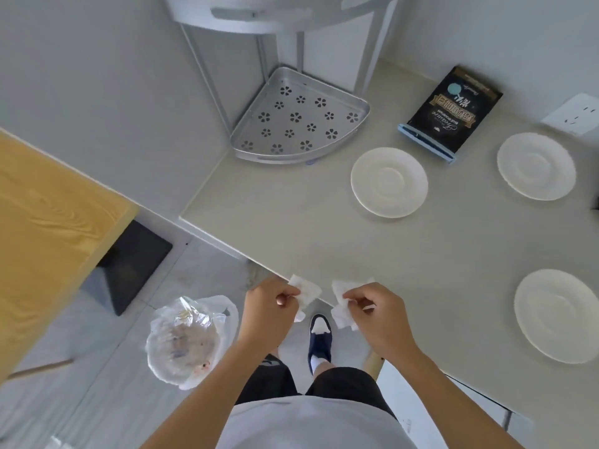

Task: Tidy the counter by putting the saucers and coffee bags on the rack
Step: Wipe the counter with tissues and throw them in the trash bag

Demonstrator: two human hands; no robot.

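Three white saucers lie on the grey counter: one in the middle, one at the far right, one at the near right. A black coffee bag with a blue clip lies near the wall. The silver corner rack stands in the corner, its lower tray bare. At the counter's front edge my left hand pinches a white tissue piece. My right hand pinches another tissue piece.
A bin lined with a clear plastic bag stands on the floor to the left of my legs. A wooden tabletop is at the left. A wall socket sits at the far right. The rack's upper tier overhangs the corner.
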